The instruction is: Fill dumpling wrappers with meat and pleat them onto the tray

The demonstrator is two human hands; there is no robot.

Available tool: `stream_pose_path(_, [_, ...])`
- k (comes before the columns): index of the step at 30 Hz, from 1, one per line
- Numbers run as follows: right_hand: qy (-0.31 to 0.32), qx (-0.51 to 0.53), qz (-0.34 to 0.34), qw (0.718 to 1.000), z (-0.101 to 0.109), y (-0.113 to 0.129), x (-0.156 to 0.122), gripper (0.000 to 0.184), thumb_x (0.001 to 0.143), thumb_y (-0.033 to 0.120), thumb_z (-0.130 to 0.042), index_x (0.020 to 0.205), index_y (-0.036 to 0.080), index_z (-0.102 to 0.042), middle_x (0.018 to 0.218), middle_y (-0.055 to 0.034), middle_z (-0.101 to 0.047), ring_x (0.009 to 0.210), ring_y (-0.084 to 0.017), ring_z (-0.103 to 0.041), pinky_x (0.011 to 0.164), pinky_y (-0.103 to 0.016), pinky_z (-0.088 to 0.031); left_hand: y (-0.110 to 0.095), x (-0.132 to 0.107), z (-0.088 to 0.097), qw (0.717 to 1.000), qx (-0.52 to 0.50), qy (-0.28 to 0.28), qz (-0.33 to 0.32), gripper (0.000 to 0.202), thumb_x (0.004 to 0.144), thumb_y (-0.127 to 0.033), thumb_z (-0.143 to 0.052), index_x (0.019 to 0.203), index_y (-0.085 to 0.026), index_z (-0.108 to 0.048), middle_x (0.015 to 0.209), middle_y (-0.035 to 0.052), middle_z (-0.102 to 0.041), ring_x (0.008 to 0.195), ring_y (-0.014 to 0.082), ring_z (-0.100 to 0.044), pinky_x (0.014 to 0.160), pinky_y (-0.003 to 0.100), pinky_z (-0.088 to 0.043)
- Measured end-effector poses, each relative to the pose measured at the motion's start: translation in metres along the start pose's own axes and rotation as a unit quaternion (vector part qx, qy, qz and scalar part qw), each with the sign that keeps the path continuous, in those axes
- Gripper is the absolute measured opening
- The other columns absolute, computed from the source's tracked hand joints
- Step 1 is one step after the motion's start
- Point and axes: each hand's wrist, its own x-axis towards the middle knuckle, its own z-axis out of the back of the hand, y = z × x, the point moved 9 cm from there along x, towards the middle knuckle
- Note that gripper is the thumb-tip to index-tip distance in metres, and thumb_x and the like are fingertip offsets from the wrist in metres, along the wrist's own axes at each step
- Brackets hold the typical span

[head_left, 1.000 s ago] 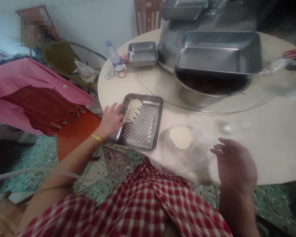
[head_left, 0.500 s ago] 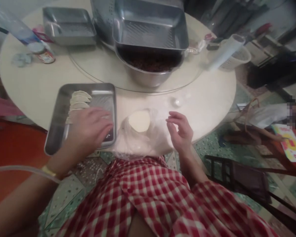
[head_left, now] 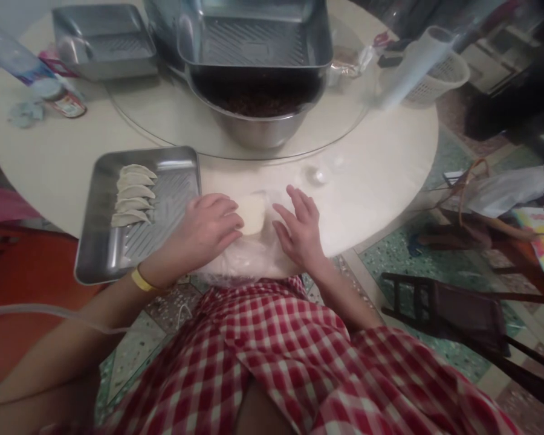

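Note:
A pale round of dough, like a dumpling wrapper (head_left: 252,214), lies on clear plastic film (head_left: 258,251) at the table's near edge. My left hand (head_left: 211,226) reaches over from the left, its loosely curved fingers at the wrapper's left edge. On the other side, my right hand (head_left: 301,229) hovers by the film, fingers spread and holding nothing. Several folded dumplings (head_left: 133,193) form a column in a shallow metal tray (head_left: 167,235) left of my hands. Beyond my right hand sits a small whitish lump (head_left: 316,175), too blurred to name.
A metal bowl (head_left: 258,133) with dark filling stands behind, a deep rectangular pan (head_left: 256,45) resting over it. Another metal pan (head_left: 104,54) and a labelled jar (head_left: 70,104) are at the back left. A white basket (head_left: 439,75) sits at right; a dark chair (head_left: 462,314) stands below.
My left hand has moved right from over the tray to the wrapper, uncovering the dumplings. My right hand has come closer to the wrapper, and its fingers have spread.

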Motion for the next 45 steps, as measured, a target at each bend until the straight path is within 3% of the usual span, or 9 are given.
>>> stream_pose_path(4, [0.088, -0.098, -0.037, 0.991, -0.017, -0.025, -0.012, 0.056, 0.097, 0.051, -0.044, 0.146, 0.025, -0.045, 0.163, -0.0132, -0.029, 0.151, -0.038, -0.022, 0.118, -0.065, -0.022, 0.004, 0.003, -0.002, 0.999, -0.022, 0.01, 0.023, 0.023, 0.095, -0.035, -0.052, 0.094, -0.023, -0.071, 0.113, 0.0088, -0.068, 0.115, 0.0315, -0.056, 0.092, 0.048, -0.04])
stream_pose_path(10, [0.164, -0.147, -0.012, 0.975, -0.017, -0.048, -0.046, 0.054, 0.096, 0.06, -0.042, 0.141, 0.033, -0.052, 0.163, -0.008, -0.029, 0.152, -0.038, -0.021, 0.119, -0.065, -0.021, -0.001, 0.001, -0.004, 1.0, 0.015, -0.008, -0.001, 0.027, 0.097, -0.035, -0.048, 0.094, -0.022, -0.07, 0.114, 0.0109, -0.067, 0.115, 0.0324, -0.055, 0.09, 0.049, -0.041])
stream_pose_path(14, [0.156, -0.146, 0.011, 0.977, 0.002, -0.06, -0.065, 0.054, 0.095, 0.06, -0.043, 0.144, 0.036, -0.048, 0.164, -0.0053, -0.027, 0.153, -0.033, -0.02, 0.123, -0.06, -0.018, 0.0, -0.001, -0.007, 1.0, 0.012, -0.013, -0.007, 0.032, 0.098, -0.037, -0.044, 0.096, -0.021, -0.071, 0.113, 0.012, -0.067, 0.114, 0.0319, -0.055, 0.091, 0.048, -0.043])
stream_pose_path(17, [0.119, -0.17, -0.044, 0.977, 0.02, -0.082, -0.075, 0.059, 0.096, 0.058, -0.043, 0.148, 0.031, -0.043, 0.164, -0.0086, -0.028, 0.153, -0.034, -0.019, 0.123, -0.062, -0.017, 0.001, -0.002, -0.007, 0.999, 0.018, -0.026, -0.009, 0.033, 0.099, -0.038, -0.042, 0.095, -0.023, -0.071, 0.113, 0.0113, -0.067, 0.114, 0.032, -0.055, 0.091, 0.049, -0.042])
stream_pose_path(23, [0.113, -0.214, -0.088, 0.966, 0.041, -0.106, -0.092, 0.049, 0.096, 0.056, -0.044, 0.139, 0.033, -0.054, 0.159, -0.0043, -0.04, 0.153, -0.036, -0.02, 0.121, -0.066, -0.015, 0.0, -0.002, -0.008, 0.999, 0.034, -0.025, -0.006, 0.03, 0.099, -0.037, -0.044, 0.097, -0.023, -0.071, 0.117, 0.0116, -0.067, 0.115, 0.0347, -0.055, 0.09, 0.051, -0.041])
stream_pose_path(33, [0.081, -0.202, -0.067, 0.974, 0.066, -0.082, -0.111, 0.035, 0.094, 0.047, -0.056, 0.121, 0.028, -0.067, 0.149, -0.0067, -0.053, 0.146, -0.036, -0.035, 0.115, -0.066, -0.028, -0.001, 0.001, -0.009, 0.999, 0.027, -0.035, -0.019, 0.032, 0.097, -0.038, -0.045, 0.096, -0.02, -0.071, 0.114, 0.0149, -0.066, 0.115, 0.0349, -0.053, 0.095, 0.052, -0.04])
stream_pose_path(36, [-0.022, -0.113, -0.058, 0.992, 0.089, -0.075, -0.107, 0.019, 0.092, 0.04, -0.06, 0.096, 0.026, -0.072, 0.133, -0.0062, -0.064, 0.135, -0.031, -0.048, 0.108, -0.06, -0.042, 0.0, 0.003, -0.009, 0.999, 0.029, -0.034, -0.021, 0.029, 0.098, -0.039, -0.046, 0.095, -0.022, -0.07, 0.111, 0.0117, -0.067, 0.112, 0.0319, -0.055, 0.092, 0.049, -0.04])
stream_pose_path(39, [-0.154, -0.033, -0.077, 0.984, 0.11, -0.073, -0.095, 0.012, 0.09, 0.032, -0.062, 0.084, 0.024, -0.067, 0.113, -0.0052, -0.07, 0.118, -0.026, -0.058, 0.101, -0.052, -0.049, 0.002, 0.005, -0.006, 1.0, 0.001, -0.024, -0.014, 0.029, 0.098, -0.039, -0.045, 0.095, -0.025, -0.069, 0.109, 0.0082, -0.068, 0.11, 0.0285, -0.056, 0.092, 0.046, -0.04])
stream_pose_path(45, [-0.147, 0.035, 0.043, 0.988, 0.066, -0.014, -0.037, 0.012, 0.093, 0.024, -0.056, 0.083, 0.023, -0.062, 0.11, -0.0048, -0.072, 0.119, -0.024, -0.058, 0.106, -0.049, -0.046, 0.008, 0.006, -0.004, 1.0, -0.011, 0.016, 0.011, 0.024, 0.097, -0.036, -0.049, 0.096, -0.023, -0.07, 0.109, 0.0078, -0.068, 0.113, 0.0301, -0.054, 0.092, 0.047, -0.038])
